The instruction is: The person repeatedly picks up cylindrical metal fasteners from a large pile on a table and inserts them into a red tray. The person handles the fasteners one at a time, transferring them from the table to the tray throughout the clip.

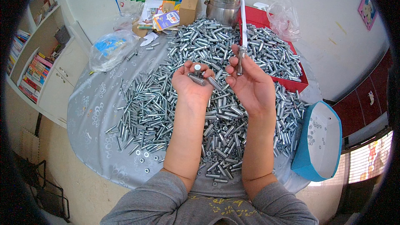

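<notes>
My left hand [187,89] is turned palm up, its fingers curled around several silvery expansion bolts [196,79]. One of these shows its round end toward me, and others lie across the palm. To the right, my right hand [258,89] pinches a single upright expansion bolt [240,61] between thumb and fingers, with a wider collar at its top. Both hands are above a large heap of similar bolts [146,108] spread over the table. Part of what the left hand holds is hidden by its fingers.
A red box [298,84] full of bolts stands behind my right hand. At right is a blue fabric bin [316,166] with small rings inside. Loose washers [146,154] lie near the front edge. A steel pot [224,8], cardboard box [189,8] and plastic bag [109,52] sit farther back.
</notes>
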Demonstrator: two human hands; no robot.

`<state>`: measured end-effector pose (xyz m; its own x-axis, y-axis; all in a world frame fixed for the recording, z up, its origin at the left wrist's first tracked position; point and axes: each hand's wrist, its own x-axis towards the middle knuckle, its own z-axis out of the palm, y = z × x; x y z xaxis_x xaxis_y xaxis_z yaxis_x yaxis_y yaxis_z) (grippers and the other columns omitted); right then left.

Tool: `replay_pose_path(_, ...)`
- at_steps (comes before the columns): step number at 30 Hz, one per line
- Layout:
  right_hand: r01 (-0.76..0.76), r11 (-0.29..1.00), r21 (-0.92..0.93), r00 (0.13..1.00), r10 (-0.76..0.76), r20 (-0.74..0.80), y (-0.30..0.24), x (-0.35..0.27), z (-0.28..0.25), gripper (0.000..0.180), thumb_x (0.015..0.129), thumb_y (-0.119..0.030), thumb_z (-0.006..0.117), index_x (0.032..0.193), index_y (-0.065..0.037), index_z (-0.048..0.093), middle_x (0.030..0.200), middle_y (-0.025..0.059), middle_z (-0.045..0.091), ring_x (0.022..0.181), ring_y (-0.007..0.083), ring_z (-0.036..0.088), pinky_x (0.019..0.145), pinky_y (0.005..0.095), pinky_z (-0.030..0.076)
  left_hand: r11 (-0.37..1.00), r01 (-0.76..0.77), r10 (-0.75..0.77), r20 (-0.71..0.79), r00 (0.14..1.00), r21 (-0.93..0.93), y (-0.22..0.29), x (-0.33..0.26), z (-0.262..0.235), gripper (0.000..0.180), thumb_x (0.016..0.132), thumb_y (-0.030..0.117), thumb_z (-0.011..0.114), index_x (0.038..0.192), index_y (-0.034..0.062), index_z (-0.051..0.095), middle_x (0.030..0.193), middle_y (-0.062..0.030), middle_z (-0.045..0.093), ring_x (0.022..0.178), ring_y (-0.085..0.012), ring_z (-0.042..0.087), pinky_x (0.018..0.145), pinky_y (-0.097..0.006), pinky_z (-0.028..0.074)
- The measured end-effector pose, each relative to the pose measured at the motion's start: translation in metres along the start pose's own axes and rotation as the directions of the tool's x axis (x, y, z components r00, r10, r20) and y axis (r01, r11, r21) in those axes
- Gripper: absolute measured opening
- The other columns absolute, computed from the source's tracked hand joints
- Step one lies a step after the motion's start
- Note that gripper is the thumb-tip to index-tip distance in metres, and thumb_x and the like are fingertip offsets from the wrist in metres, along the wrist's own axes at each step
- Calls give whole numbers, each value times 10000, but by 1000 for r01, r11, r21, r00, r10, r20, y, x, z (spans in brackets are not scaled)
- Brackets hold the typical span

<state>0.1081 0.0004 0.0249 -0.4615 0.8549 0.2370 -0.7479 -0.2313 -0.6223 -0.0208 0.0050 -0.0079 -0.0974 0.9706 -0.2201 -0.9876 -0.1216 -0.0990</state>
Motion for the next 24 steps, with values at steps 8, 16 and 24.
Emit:
replay_pose_path(8, 105, 840, -532, 955, -234, -180, -3, 1, -4, 283, 836, -181, 436, 1039, 16, 430, 718, -1, 443, 582, 69, 399, 510, 199, 342, 1000, -4, 4, -17, 1000, 22, 0, -1, 1, 189, 780, 185, 286, 641, 133, 403, 538, 12, 370, 503, -125, 402, 417, -240, 302)
replay_pose_path(16, 221, 743, -632, 919, -376, -121, -7, 3, -11, 259, 832, -178, 451, 1013, -5, 384, 693, -1, 442, 535, 43, 382, 451, 165, 311, 999, -6, 6, -26, 1000, 33, -1, -1, 2, 166, 775, 183, 299, 652, 132, 398, 552, 2, 375, 506, -126, 398, 425, -238, 300)
replay_pose_path(24, 306, 441, -843, 761, -646, -62, 3, 8, -12, 243, 828, -145, 450, 1009, 9, 395, 713, 11, 468, 634, 55, 412, 551, 173, 340, 999, -7, 8, -21, 1000, 41, -2, -3, 4, 179, 773, 186, 292, 637, 128, 394, 546, 2, 371, 505, -123, 396, 425, -232, 292)
